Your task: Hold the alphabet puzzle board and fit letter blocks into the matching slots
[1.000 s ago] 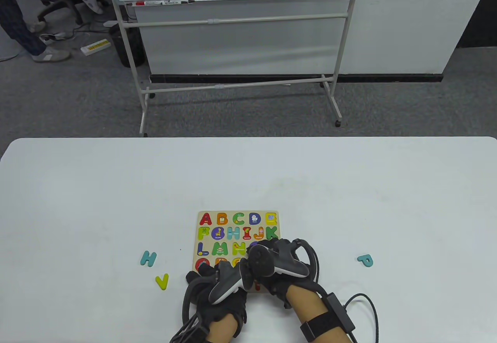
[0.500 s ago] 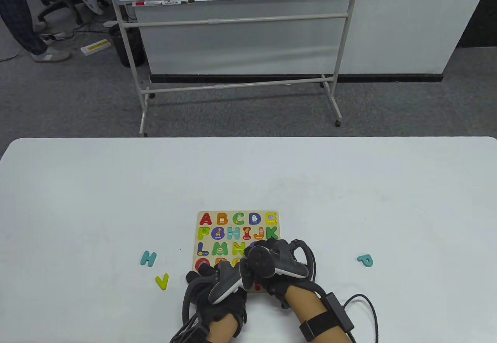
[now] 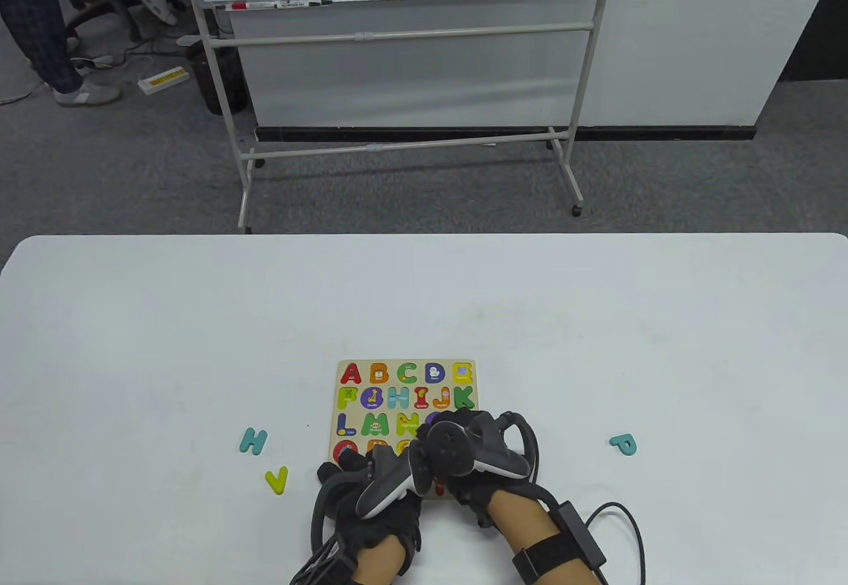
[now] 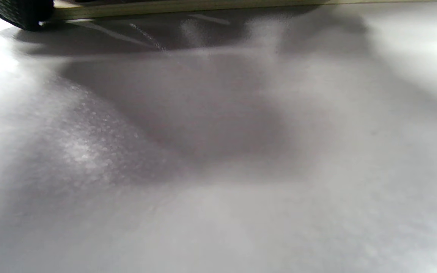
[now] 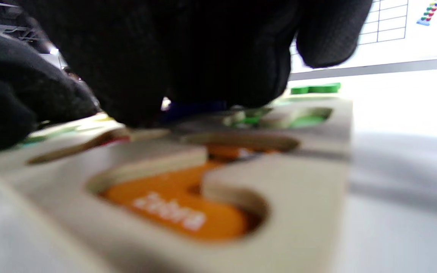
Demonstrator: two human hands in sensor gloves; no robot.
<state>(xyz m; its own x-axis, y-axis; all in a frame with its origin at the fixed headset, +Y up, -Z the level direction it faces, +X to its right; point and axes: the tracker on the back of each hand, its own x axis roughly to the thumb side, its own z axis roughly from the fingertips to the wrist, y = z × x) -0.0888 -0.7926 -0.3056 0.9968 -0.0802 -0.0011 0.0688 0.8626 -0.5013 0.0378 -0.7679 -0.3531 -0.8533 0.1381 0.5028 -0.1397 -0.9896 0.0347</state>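
The wooden alphabet puzzle board (image 3: 405,391) lies near the table's front edge, with coloured letters in its far rows. My left hand (image 3: 371,479) rests on its near left corner; in the left wrist view a gloved fingertip (image 4: 17,13) touches the board's edge (image 4: 203,5). My right hand (image 3: 472,449) covers the board's near right part. In the right wrist view its fingers (image 5: 188,57) press down on a dark blue letter block (image 5: 194,107) in the board. An empty orange slot marked "Zebra" (image 5: 173,208) lies in front of them.
Loose letters lie on the white table (image 3: 596,320): a teal H (image 3: 253,441) and a yellow V (image 3: 277,479) left of the board, a teal P (image 3: 623,444) to the right. A whiteboard stand (image 3: 404,81) is beyond the far edge.
My right hand has shifted very slightly toward me, showing a little more of the dark blue letter in the third row. The left hand and the board have not moved.
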